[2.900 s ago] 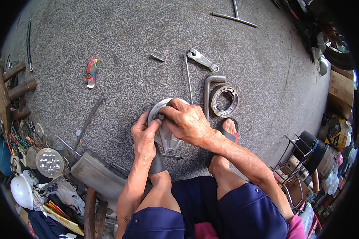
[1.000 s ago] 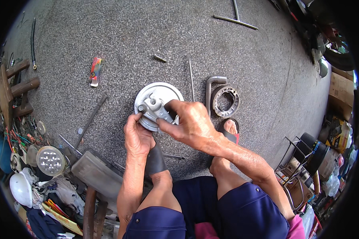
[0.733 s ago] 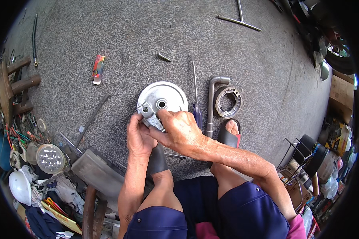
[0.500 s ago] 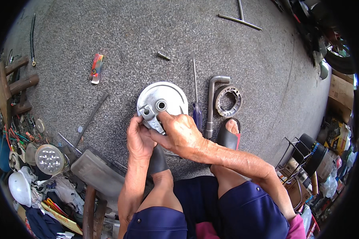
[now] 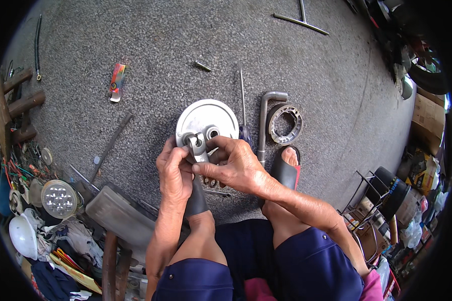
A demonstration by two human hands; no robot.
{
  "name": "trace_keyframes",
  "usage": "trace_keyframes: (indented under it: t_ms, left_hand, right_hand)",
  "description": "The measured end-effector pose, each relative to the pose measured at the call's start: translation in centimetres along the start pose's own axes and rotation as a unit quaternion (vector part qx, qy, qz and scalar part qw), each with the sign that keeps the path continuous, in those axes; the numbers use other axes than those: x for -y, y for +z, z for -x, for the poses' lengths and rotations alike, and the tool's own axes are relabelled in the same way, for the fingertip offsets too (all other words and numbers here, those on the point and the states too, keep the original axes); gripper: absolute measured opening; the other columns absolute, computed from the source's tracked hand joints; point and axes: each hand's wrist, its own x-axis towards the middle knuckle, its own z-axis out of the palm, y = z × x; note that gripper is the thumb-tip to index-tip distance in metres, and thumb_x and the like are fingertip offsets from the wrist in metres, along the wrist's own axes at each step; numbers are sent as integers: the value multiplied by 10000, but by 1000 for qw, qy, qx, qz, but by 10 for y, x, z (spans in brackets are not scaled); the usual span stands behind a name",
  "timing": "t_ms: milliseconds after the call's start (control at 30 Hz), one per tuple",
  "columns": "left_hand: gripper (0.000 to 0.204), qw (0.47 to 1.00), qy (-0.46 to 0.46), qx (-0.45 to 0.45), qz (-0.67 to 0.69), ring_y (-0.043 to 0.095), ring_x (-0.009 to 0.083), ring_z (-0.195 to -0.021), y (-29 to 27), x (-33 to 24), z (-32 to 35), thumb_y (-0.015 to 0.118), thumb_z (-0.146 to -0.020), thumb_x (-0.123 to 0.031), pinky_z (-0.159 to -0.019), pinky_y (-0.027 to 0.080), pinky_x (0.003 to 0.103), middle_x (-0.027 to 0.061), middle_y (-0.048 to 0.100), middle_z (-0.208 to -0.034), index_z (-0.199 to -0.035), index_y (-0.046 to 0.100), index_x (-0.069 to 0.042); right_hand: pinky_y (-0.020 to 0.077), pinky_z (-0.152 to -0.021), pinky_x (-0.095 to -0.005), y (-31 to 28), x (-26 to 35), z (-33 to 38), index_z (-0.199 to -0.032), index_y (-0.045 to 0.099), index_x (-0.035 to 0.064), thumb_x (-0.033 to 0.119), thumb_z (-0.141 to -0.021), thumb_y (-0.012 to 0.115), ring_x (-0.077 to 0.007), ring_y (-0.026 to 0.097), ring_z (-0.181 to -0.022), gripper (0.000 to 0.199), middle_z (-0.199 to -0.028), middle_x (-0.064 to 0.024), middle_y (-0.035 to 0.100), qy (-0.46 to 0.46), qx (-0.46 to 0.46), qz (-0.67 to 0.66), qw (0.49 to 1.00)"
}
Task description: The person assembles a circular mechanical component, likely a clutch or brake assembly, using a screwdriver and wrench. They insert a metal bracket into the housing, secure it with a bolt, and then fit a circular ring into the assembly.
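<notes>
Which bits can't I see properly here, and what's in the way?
All in the head view:
Metal disc: lower rim partly hidden by the left hand, right hand and metal arm.
Screwdriver's blue handle: lower end hidden by the right hand.
T-shaped bar: stem cut off by the top edge.
Bolt: threads too small.

A grey floor of speckled, pebbly stone fills the middle, smoother and paler towards the right, where a thin dark line crosses it. Soft, even light covers it. At the left edge stands a brown wooden frame with thick round rungs; below it spreads clutter with a white helmet. On the right, a cardboard box sits beyond a dark wire rack.
</notes>
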Motion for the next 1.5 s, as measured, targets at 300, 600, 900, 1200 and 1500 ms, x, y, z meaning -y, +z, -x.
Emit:
trace_keyframes:
  t_ms: [300,600,900,1200,1500]
  left_hand:
    - [413,994,61,4,-88,606,106,-896,22,4,13,595,-848,-27,-823,502,249,71,662,-1010,-1247,558,75]
    - [534,971,129,47,-195,637,159,-1023,27,13,22,599,-866,37,-912,517,279,178,653,-1174,-1370,442,123]
    - [454,991,79,43,-101,632,133,-936,4,8,8,591,-870,-39,-857,517,266,106,665,-1074,-1308,544,67]
    - [262,998,-20,25,57,626,136,-976,-33,14,-11,505,-967,-149,-856,522,298,52,646,-1063,-1186,588,-32]
    - [329,996,-63,64,3,674,227,-789,-42,-2,-12,506,-997,-212,-629,588,373,130,654,-1038,-1255,538,-12]
  right_hand:
    - [463,-479,-227,-15,-23,11,-1003,659,-33,140,-874,795,-79,629,-595,255,-734,-65,686,40,67,-200,977]
    - [535,-546,-246,-20,-42,27,-1074,673,-6,186,-972,683,-110,666,-638,217,-821,-66,696,16,90,-269,959]
    - [523,-491,-244,-5,-22,18,-1080,667,-45,227,-981,674,-127,662,-584,290,-793,-64,671,37,90,-240,966]
    - [532,-425,-267,24,-16,-24,-1014,649,-120,223,-1005,588,-161,678,-521,348,-687,-131,678,18,77,-167,983]
    - [520,-418,-263,29,-14,-27,-1026,639,-113,224,-1001,583,-163,674,-513,343,-707,-129,683,36,67,-166,983]
